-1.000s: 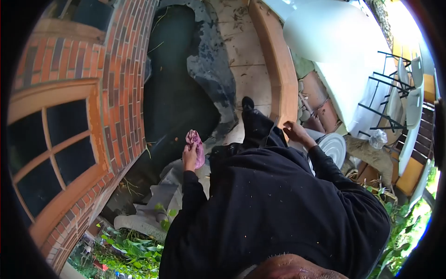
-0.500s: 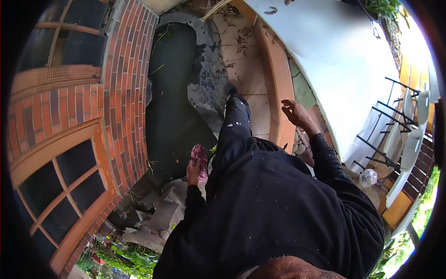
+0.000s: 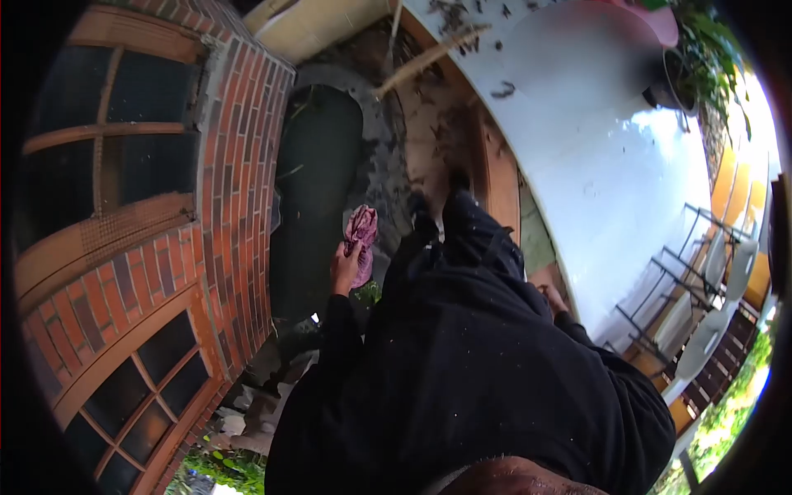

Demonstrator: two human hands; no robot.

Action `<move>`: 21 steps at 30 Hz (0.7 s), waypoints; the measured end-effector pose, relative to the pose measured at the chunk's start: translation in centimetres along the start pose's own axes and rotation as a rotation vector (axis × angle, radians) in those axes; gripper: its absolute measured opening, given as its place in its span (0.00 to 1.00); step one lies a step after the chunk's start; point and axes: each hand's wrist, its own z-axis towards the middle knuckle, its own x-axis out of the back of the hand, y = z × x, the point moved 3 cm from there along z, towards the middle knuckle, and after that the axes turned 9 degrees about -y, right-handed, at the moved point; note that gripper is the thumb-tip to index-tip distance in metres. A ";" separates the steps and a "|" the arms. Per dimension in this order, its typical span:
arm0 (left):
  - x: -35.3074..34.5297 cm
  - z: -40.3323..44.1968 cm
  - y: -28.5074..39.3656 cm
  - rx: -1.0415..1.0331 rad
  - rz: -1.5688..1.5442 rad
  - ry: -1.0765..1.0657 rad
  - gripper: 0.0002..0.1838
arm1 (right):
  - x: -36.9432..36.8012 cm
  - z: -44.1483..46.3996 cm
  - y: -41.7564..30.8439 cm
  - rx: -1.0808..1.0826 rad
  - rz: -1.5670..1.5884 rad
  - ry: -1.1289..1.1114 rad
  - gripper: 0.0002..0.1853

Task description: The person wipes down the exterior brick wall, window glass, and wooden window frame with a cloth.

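My left hand is wrapped round a crumpled pink-purple cloth, which bulges out above and beside the fingers. It is held in front of the dark pond, left of my legs. My right hand hangs low at my right side, close to the edge of the white surface. Its fingers are partly hidden and too dim to make out. Both feet are on the narrow tiled path between the pond and a low orange ledge.
A brick wall with wood-framed windows stands at left. A long dry stalk crosses the path ahead, among fallen leaves. Folding chairs are at right. A dark pot and leafy plant are at upper right.
I have moved forward along the path, and the stalk and a low wall ahead have come nearer. My right hand has dropped back to my side. The cloth is still in my left hand.
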 end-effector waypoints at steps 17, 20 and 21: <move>-3.1 10.3 16.1 -0.225 0.238 0.137 0.30 | 23.9 25.0 -48.8 0.513 0.287 -0.109 0.22; -2.3 9.8 19.2 -0.363 0.393 0.269 0.21 | 24.3 28.8 -46.4 0.528 0.173 -0.140 0.18; -0.9 9.2 21.1 -0.152 -0.084 0.284 0.21 | 24.1 30.1 -44.2 0.584 0.226 -0.179 0.15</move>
